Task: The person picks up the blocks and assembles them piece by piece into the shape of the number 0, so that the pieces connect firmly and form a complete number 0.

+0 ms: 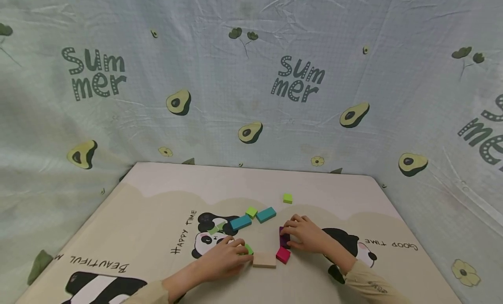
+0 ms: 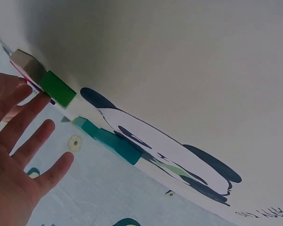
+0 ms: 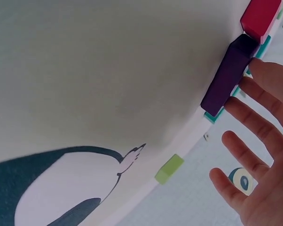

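My left hand (image 1: 223, 260) reaches in from the lower left beside a bright green block (image 1: 249, 249) and a flat beige block (image 1: 264, 260). In the left wrist view its fingers spread fairly straight, one fingertip right at the green block (image 2: 58, 89). My right hand (image 1: 308, 235) is at a dark purple block (image 1: 284, 239). Seen from the right wrist, the thumb and first fingertips meet one long side of the purple block (image 3: 228, 77), with the other fingers extended. A red block (image 1: 283, 255) stands at the purple block's near end, close to the beige one.
Farther back, two teal blocks (image 1: 240, 222) (image 1: 266, 215) lie with a lime cube (image 1: 251, 212) between them. Another lime cube (image 1: 288, 198) sits alone behind. The pale tabletop (image 1: 165, 199) bears panda prints; a patterned curtain (image 1: 212, 77) surrounds its back and sides.
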### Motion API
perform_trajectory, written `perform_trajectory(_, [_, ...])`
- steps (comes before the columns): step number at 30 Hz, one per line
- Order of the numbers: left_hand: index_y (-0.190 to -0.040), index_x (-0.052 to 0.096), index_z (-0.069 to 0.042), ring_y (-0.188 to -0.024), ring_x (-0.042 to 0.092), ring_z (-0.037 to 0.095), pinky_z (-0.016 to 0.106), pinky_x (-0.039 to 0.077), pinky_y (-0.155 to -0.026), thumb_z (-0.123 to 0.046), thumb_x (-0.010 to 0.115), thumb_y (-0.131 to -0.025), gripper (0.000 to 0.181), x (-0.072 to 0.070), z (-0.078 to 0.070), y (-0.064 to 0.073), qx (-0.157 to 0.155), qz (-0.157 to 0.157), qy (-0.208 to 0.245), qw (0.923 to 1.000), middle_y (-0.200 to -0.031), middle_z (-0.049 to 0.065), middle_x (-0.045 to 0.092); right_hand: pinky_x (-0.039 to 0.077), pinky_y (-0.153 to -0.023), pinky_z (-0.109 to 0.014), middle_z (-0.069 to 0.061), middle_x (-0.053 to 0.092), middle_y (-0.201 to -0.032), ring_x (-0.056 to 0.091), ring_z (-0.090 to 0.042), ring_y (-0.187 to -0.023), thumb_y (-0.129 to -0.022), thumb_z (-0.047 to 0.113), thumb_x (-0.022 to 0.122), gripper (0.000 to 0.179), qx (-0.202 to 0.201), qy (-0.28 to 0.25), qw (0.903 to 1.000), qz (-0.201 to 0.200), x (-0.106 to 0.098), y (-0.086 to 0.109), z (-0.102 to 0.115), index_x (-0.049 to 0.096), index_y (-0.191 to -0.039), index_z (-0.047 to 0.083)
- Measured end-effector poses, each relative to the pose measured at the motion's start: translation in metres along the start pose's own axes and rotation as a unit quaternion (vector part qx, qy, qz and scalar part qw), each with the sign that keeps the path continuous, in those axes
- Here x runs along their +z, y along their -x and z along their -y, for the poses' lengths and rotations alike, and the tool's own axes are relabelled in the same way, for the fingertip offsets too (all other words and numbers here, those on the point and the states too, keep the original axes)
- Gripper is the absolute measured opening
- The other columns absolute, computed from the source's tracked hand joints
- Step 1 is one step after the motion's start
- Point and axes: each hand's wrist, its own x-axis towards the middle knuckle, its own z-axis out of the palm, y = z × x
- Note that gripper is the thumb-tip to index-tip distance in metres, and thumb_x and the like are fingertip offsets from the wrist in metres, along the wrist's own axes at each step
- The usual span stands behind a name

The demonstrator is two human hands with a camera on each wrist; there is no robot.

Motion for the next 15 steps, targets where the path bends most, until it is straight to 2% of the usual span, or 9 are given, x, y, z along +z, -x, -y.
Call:
perform_trajectory(5, [-0.103,0.064,-0.024,-0.091,0.050,0.009,0.029,0.042,-0.079,-0.025,0.061,-0.083,0.021,0.0006,0.0013,-0.0030,0.002,-0.004,0.001,1.0000,-0.092,-0.011,0.063,0.042,-0.081,-0.039,0.003,0.061,-0.105,0.047,-0.015,-0.096,-0.081,0.032,0.063,0.024,0.004,-0.006,1.0000,0.004,-0.0040,-0.0013,0.0005,0.061,-0.103,0.023])
perform_trajectory(15, [-0.104,0.064,-0.023,-0.091,0.051,0.008,0.027,0.042,-0.079,-0.023,0.060,-0.083,0.021,0.0012,0.0031,-0.0054,-0.001,-0.005,0.016,0.9999,-0.093,-0.010,0.063,0.042,-0.081,-0.040,0.004,0.062,-0.104,0.047,-0.014,-0.095,-0.081,0.032,0.063,0.024,0.003,-0.013,0.9999,-0.002,-0.0036,-0.0003,-0.0003,0.062,-0.102,0.023])
